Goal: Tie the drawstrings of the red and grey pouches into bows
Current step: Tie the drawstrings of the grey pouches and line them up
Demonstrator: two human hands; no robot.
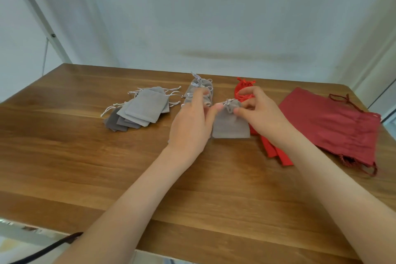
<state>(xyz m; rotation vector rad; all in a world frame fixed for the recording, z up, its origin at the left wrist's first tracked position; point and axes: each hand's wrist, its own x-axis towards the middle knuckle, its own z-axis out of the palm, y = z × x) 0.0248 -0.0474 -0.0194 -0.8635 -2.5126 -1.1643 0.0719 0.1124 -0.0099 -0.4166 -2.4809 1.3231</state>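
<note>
A small grey pouch (231, 125) lies on the wooden table (85, 156) between my hands, its neck gathered. My left hand (190, 122) pinches the pale drawstring at the left of the neck. From the right, my right hand (263, 113) pinches the string there. Behind my left hand sit a few grey pouches with cinched necks (200, 89). A fanned pile of flat grey pouches (139, 109) lies further left. Bright red pouches (274, 152) lie partly under my right hand and forearm, more of them (243, 88) behind it.
Large dark red drawstring bags (334, 126) are stacked at the right, near the table's right edge. A white wall stands behind the table, and a pale shelf frame (42, 19) rises at the far left. A dark strap (49, 248) hangs below the near edge.
</note>
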